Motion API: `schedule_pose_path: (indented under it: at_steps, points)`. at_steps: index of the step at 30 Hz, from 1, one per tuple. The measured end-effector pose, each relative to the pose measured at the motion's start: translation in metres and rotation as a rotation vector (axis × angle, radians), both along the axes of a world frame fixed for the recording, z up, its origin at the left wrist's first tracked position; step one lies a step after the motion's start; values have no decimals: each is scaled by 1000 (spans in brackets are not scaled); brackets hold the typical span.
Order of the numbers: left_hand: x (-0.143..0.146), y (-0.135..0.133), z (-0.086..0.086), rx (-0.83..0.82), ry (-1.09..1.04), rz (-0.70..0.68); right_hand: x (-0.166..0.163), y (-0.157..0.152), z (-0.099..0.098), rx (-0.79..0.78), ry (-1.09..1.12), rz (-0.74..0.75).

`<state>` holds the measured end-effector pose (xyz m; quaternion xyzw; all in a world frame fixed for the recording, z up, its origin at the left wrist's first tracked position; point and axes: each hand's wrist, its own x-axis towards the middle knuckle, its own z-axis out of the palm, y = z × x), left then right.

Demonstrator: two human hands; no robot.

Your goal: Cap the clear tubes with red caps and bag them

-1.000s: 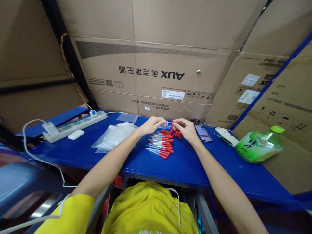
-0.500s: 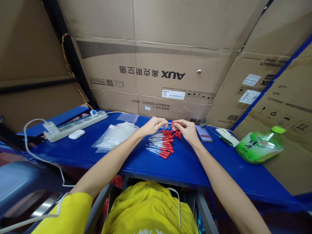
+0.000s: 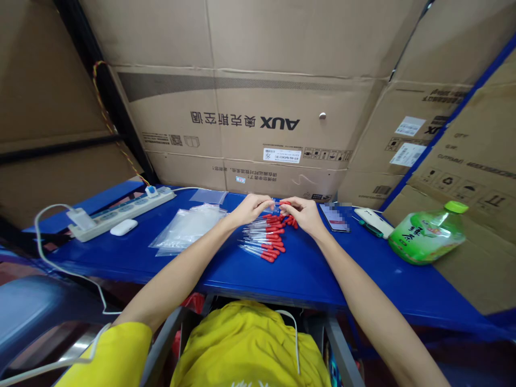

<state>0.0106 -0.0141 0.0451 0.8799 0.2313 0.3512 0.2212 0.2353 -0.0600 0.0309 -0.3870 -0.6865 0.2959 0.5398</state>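
Red bulb (image 3: pixel 285 203) and clear tube (image 3: pixel 276 204) hung just beyond the dropper row (image 3: pixel 271 238): the right hand (image 3: pixel 305 214) pinched the bulb, the left hand (image 3: pixel 250 209) seemingly gripped the tube. Joining them looked like the step in hand; the next move called for straight, steady pressure.

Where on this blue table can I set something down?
Bare patches: between right forearm and green bottle, and between droppers and the front edge of the table. Crowded: around the left hand and right hand, between plastic bags and phone.
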Motion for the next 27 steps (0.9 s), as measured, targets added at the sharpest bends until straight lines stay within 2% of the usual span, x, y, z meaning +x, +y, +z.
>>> schedule_pose_path:
  at_steps: [4, 7, 15, 27]
  points:
    - [-1, 1, 3, 112, -2, 60, 4, 2, 2, 7, -24, 4]
    - [-3, 1, 5, 136, -4, 86, 7, 4, 1, -11, 8, 28]
    - [-5, 4, 0, -3, -1, -38, 5, 5, -3, -64, 54, 29]
    - [-5, 5, -4, -65, -36, -68, 1, 1, -1, -41, 46, 33]
